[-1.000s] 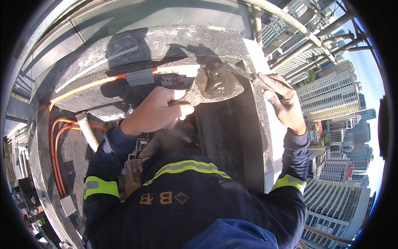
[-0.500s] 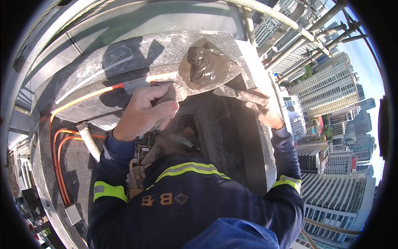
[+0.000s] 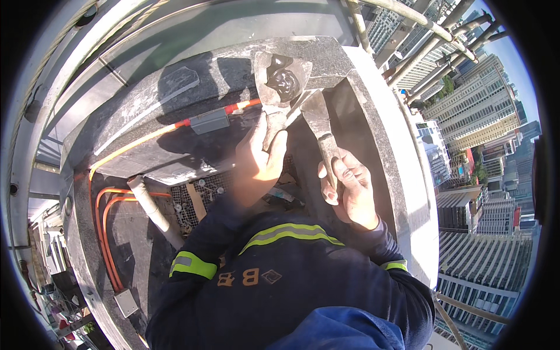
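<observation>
- In front of the stone ledge [image 3: 326, 55]: wide scraper [image 3: 263, 96], blade up, dark wet putty [image 3: 286, 86] on it; left hand's [image 3: 261, 166] fingers wrapped round its handle.
- Right hand [image 3: 350, 189]: fingers closed on narrow scraper's [image 3: 317, 114] handle, blade up, near the wide one; can't tell if touching.
- Handling, my guess: scrapers light, stiff; putty soft, slippery, may slide if tilted. I'd grip handles only.
- Writing: tan letters, diamond mark on jacket [image 3: 315, 286]; I read none on scrapers.
</observation>
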A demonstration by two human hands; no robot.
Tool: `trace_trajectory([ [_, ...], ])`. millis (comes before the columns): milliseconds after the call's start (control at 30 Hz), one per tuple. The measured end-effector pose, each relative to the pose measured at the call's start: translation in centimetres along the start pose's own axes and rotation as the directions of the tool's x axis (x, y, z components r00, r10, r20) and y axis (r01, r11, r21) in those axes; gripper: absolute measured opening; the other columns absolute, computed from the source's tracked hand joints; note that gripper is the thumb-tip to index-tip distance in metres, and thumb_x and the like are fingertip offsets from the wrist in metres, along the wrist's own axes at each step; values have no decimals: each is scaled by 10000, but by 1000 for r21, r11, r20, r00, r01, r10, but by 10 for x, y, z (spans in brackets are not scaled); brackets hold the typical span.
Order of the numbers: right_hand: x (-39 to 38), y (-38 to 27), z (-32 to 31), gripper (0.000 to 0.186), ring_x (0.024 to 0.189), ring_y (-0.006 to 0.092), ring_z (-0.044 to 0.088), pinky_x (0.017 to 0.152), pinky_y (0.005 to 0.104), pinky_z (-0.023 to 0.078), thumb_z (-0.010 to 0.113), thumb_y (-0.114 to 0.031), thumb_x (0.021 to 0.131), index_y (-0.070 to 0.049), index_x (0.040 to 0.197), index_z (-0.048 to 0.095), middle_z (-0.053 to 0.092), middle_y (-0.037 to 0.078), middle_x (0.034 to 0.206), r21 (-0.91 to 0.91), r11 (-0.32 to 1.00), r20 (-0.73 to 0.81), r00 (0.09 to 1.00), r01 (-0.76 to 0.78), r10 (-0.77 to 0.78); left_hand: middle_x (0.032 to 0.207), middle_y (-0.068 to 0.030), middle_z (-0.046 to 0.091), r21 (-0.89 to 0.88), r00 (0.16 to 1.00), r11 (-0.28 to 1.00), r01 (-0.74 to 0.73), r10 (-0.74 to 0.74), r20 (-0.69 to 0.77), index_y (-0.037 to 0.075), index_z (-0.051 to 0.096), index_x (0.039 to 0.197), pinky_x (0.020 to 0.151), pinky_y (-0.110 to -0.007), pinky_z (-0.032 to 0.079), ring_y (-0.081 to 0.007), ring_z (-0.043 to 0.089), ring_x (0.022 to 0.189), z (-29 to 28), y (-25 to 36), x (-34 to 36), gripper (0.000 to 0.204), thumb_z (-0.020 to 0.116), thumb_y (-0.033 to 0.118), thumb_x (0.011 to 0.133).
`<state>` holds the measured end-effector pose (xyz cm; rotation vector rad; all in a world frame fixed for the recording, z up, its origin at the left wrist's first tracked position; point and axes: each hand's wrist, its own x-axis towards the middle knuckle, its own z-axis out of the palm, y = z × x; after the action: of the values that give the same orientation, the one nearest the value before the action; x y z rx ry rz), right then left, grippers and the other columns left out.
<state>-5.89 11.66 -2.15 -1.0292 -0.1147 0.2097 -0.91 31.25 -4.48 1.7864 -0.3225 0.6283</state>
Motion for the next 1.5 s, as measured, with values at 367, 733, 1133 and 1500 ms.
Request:
trace_trajectory([
  [367,-6,21,25,344,567,94,527,447,212,354,513,-245,1067,35,1265,542,664,68,947,219,963,0,986,-160,164,1137,-230,682,100,981,990,-103,117,-152,-88,518,1364,818,-383,562,-321,712,950,40,-30,-18,529,698,75,893],
  [733,-4,30,20,377,509,85,467,436,204,336,548,-266,1051,61,1239,545,645,96,899,192,978,15,996,-87,85,1149,-240,675,59,978,976,-208,209,-9,-135,495,1359,846,-381,557,-327,704,964,27,-33,-14,506,645,-18,890],
  [1133,25,-23,-4,310,477,71,461,413,203,337,522,-220,1060,55,1192,583,644,97,865,-136,989,110,993,52,-37,1194,-233,668,24,971,988,-153,146,189,-136,485,1372,906,-345,529,-261,679,1051,8,-13,-15,545,691,-26,879],
  [1500,55,-75,-25,400,694,114,538,622,268,454,629,-166,997,13,1353,590,629,58,888,-751,524,326,915,403,-236,963,-128,709,9,829,948,318,-282,484,-128,517,1356,709,-276,529,-138,642,752,-60,25,17,454,597,79,960],
])
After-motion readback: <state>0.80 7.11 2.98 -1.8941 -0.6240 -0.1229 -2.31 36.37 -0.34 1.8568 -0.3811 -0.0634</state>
